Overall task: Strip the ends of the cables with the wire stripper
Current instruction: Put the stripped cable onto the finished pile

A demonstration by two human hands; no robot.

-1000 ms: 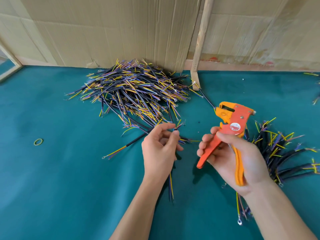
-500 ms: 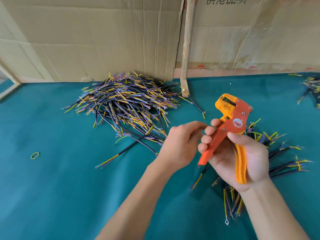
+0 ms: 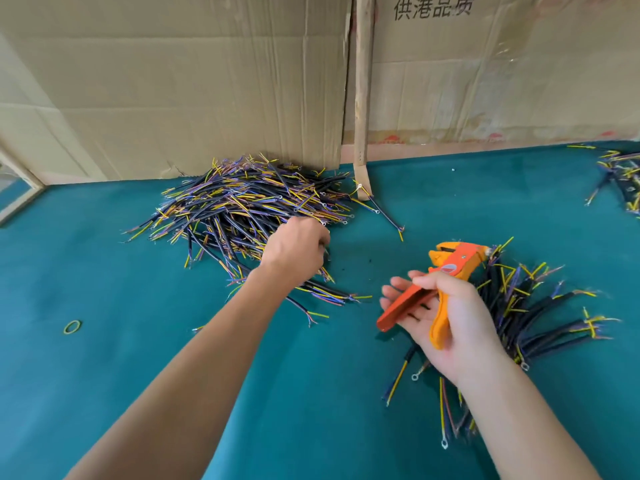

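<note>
My left hand [image 3: 296,249] curled into the black, yellow-tipped cable pile [image 3: 242,209], grip hidden; my right hand [image 3: 446,317] gripped the orange wire stripper [image 3: 446,271].

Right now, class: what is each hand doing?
Left hand: reaching into the cable pile; fingers hidden, grip cannot be told.
Right hand: holding the stripper.

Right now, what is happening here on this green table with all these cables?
A person is stripping cable ends. The right hand holds an orange wire stripper above the green table, with no cable in it. The left hand reaches into the big pile of cables by the cardboard wall, fingers curled down among them; whether it grips one is hidden. A smaller heap of cables lies beside the right hand.
</note>
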